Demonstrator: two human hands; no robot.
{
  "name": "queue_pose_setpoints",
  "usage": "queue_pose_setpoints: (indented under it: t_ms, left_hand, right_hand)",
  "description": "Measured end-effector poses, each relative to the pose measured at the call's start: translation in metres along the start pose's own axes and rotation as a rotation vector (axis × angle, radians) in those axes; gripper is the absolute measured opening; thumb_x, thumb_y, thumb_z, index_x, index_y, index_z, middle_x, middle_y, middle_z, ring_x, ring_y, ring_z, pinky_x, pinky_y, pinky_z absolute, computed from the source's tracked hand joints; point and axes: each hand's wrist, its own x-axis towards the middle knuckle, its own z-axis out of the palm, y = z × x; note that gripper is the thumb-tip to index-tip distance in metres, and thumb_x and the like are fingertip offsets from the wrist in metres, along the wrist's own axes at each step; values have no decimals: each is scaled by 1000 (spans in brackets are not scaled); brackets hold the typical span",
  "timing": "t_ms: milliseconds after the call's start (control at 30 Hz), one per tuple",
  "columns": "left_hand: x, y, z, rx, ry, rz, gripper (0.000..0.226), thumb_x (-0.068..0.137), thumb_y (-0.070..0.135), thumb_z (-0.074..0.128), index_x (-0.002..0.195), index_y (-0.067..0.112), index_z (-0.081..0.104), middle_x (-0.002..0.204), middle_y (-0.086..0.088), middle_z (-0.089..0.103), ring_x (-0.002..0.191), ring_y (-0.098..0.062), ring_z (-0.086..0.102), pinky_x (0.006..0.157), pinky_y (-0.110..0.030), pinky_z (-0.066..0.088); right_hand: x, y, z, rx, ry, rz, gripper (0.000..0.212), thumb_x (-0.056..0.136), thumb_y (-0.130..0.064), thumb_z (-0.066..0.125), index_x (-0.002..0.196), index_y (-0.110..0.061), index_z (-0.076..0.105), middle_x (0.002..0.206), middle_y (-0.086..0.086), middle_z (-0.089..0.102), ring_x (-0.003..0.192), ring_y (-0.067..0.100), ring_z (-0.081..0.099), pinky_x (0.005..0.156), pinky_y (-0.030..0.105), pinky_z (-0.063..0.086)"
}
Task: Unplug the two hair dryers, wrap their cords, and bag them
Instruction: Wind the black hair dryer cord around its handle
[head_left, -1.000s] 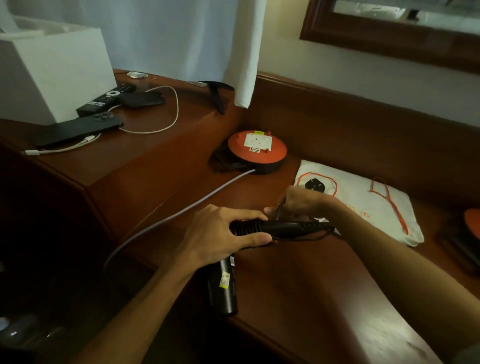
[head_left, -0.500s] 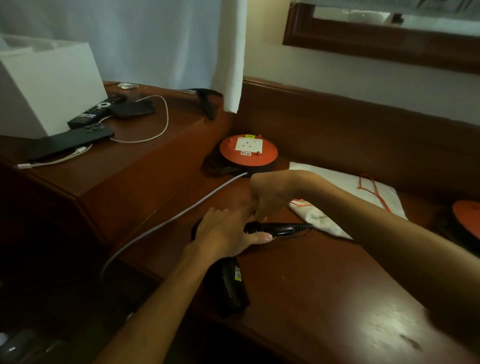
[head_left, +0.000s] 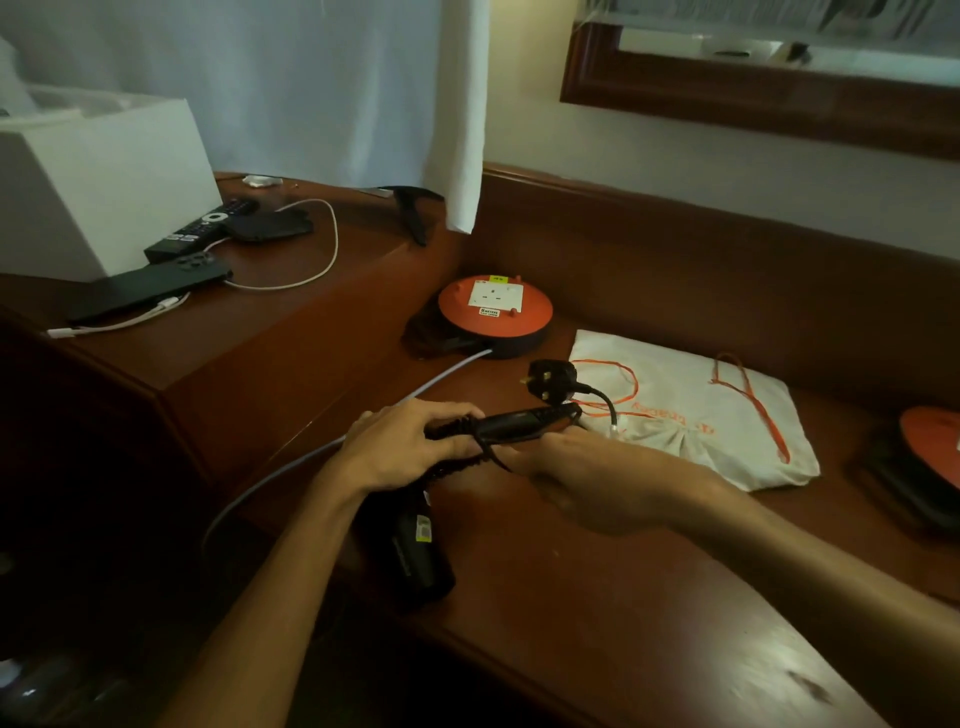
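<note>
Wooden desk (head_left: 597, 597), dim room. Plug (head_left: 546, 378) now free beside hair dryer (head_left: 519, 425), right hand (head_left: 587, 475) back under handle, fingers curled on cord; left hand (head_left: 400, 447) grips handle. Wrapping nearly done; bag (head_left: 685, 410) waits just behind.

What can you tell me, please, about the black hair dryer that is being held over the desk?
The black hair dryer looks like matte plastic. Its slim handle lies roughly level, and its barrel, bearing a small label, points down past the wooden desk's edge. The left hand grips the handle, with cord coiled round it there; the right hand holds it from below. Its three-pin plug is free, beside the white bag.
</note>
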Motion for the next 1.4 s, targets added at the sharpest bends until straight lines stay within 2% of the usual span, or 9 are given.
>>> queue_pose_setpoints:
  t_ms: [100, 233, 400, 600, 700, 933, 1033, 1133, 1400]
  left_hand:
    - [-1, -13, -11, -262, -126, 33, 52, 79, 69, 71, 127, 52, 63, 125, 13, 69, 115, -11, 66, 103, -42, 51]
    - [-10, -13, -20, -439, -159, 83, 42, 89, 22, 76, 128, 32, 69, 103, 9, 75, 100, -8, 71, 85, -22, 55]
    - [-14, -13, -18, -442, -61, 85, 42, 85, 43, 72, 126, 34, 69, 107, 4, 73, 99, -13, 72, 83, -23, 56]
    - [-18, -13, -1, -405, 110, 71, 43, 79, 69, 73, 112, 40, 75, 104, 12, 76, 99, -13, 72, 94, -48, 56]
    - [-18, -14, 1, -377, 106, 53, 54, 71, 81, 68, 112, 47, 73, 106, 14, 75, 102, -15, 71, 96, -54, 54]
    - [-18, -19, -6, -317, 15, 76, 55, 66, 86, 66, 110, 55, 72, 104, 16, 73, 104, -11, 69, 99, -50, 53]
    - [-17, -21, -8, -231, -22, 54, 59, 63, 92, 60, 112, 60, 66, 106, 21, 69, 104, -9, 66, 98, -48, 53]
    - [-24, -10, -13, -125, -41, 46, 52, 72, 86, 60, 118, 62, 60, 108, 23, 66, 108, -8, 63, 100, -42, 48]
    - [5, 12, -7, 313, -352, -153, 65, 94, 75, 39, 152, 49, 28, 152, 0, 50, 134, -31, 49, 108, -54, 37]
  right_hand:
    - [-5, 6, 13, 47, 85, -41, 40, 105, -10, 37, 139, -26, 48, 87, 1, 58, 78, 19, 56, 71, 36, 47]
    - [-6, 4, 44, 112, 106, -79, 59, 105, -9, 36, 157, -32, 20, 92, 16, 61, 79, 31, 58, 78, 54, 46]
    - [11, 11, 64, -1, 258, -126, 72, 100, 2, 44, 159, -29, 17, 92, 3, 52, 75, 20, 51, 62, 33, 40]
    - [22, 39, 81, 116, 452, -181, 30, 98, -4, 54, 124, -13, 66, 91, -5, 63, 70, 3, 56, 60, 15, 39]
    - [32, 43, 81, 258, 379, -85, 15, 101, -11, 53, 97, -12, 68, 84, -8, 62, 63, -4, 56, 60, 13, 40]
    - [92, 71, 49, 78, -11, 115, 14, 100, -29, 56, 104, -20, 65, 99, 6, 67, 89, 18, 66, 78, 28, 52]
    - [109, 73, 25, 65, -40, 107, 16, 96, -8, 59, 87, 3, 65, 65, 3, 55, 61, 17, 57, 56, 15, 38]
    - [111, 68, 1, 149, 14, 26, 30, 91, -17, 70, 64, -9, 61, 57, -2, 50, 53, 10, 43, 50, 18, 34]
    - [117, 27, -10, 42, -96, -36, 24, 97, -16, 54, 87, 0, 69, 82, 18, 67, 64, 28, 53, 62, 43, 46]
